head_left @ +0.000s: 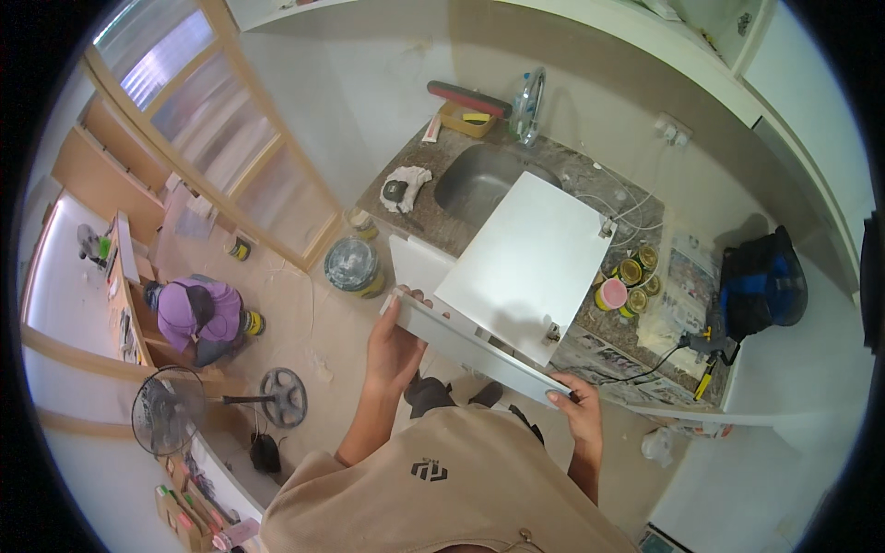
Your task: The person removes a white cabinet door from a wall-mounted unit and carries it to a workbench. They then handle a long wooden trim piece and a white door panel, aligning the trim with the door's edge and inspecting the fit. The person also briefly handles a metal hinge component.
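Between my two hands, in front of my body, a long white board [479, 350] is held with its narrow edge up. My left hand [396, 339] grips its left end, thumb on the edge and fingers behind. At the right end my right hand [576, 405] is closed round the corner. Just beyond lies a white cabinet door [530, 263] with metal hinges [607, 227] along its right side, resting on the stone countertop [415, 152] and partly covering the steel sink [461, 180]. Another white panel [419, 267] stands below the counter's front edge.
Several small tins [630, 271] and a power tool [708, 343] with a cable sit on the counter's right, near a black-blue bag [765, 281]. A large bucket [353, 266] and a fan [168, 410] stand on the floor at left. A person in purple [198, 309] crouches farther left.
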Demonstrator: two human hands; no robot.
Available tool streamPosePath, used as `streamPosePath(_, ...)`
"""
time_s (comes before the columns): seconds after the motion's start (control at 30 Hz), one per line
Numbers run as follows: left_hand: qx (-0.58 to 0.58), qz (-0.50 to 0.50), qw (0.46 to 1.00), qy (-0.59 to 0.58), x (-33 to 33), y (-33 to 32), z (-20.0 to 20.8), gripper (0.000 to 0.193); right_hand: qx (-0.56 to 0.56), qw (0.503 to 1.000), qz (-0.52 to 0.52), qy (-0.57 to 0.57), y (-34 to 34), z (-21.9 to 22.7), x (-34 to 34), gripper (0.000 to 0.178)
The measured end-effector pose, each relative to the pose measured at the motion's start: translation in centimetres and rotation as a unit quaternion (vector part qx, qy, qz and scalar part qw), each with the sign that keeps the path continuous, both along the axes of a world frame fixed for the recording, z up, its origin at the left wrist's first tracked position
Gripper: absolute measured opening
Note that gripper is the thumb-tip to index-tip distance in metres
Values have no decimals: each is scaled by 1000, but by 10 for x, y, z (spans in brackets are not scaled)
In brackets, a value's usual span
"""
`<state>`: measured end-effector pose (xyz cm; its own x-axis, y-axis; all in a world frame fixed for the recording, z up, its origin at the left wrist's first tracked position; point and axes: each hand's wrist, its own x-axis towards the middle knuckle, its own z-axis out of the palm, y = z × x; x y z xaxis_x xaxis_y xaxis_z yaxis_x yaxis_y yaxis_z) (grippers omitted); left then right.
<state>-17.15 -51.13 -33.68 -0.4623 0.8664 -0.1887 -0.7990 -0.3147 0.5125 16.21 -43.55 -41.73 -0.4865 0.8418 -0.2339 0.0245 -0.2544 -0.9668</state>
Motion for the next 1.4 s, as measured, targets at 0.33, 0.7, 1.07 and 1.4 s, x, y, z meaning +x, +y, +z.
streamPosePath(0.33,-206,-43,975,69,-40,6,-156,24,-88,996,6,-29,-5,-77,-13,44)
streamPosePath(0.7,-268,16,957,108,-41,44,-287,51,-130,988,-81,-6,9,-192,-28,43)
streamPosePath(1.07,-244,78,958,125,-34,58,-267,50,-164,981,-89,49,15,-192,-26,35)
streamPosePath(1.4,-231,79,961,126,-40,58,-286,53,-187,980,-61,30,21,-183,-24,33)
